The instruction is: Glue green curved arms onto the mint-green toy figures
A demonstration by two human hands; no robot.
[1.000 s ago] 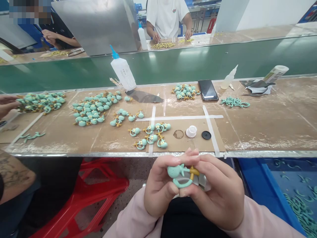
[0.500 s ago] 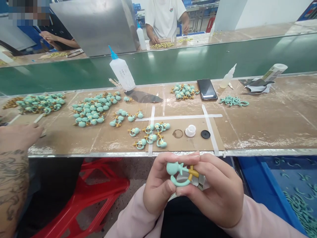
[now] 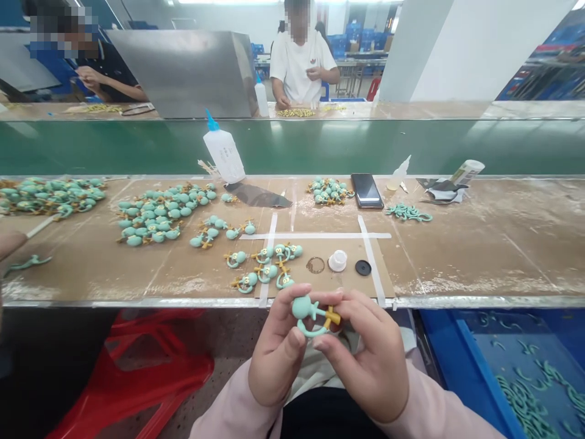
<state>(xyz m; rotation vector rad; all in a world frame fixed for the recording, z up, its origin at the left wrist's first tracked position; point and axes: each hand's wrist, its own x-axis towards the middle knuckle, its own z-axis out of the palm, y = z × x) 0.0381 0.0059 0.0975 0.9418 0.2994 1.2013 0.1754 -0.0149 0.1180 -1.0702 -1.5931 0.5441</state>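
Between my hands, just off the table's front edge, is a small teal cartoon figurine (image 3: 302, 307) with a mustard-coloured body and a curved arm. My left hand (image 3: 280, 350) grips it at the round head and the arm. My right hand (image 3: 372, 350) pinches the mustard end between thumb and fingers. Straight ahead on a taped cardboard sheet (image 3: 340, 286) lie several similar figurines (image 3: 267, 273), beside a small white cup (image 3: 337, 261) and a black round lid (image 3: 363, 267).
Piles of figurines (image 3: 153, 213) cover the table's left. A white glue bottle (image 3: 223, 155), phone (image 3: 367, 191) and loose teal arms (image 3: 408, 213) stand or lie farther back. Below right is a blue bin (image 3: 475, 366); below left, a red stool (image 3: 150, 360). A co-worker's hand (image 3: 11, 244) is at left.
The view has tilted up and shifted. My hands keep the figurine, with my right fingers moved slightly on it. The co-worker's hand at left has pulled back, and a stick shows there now.
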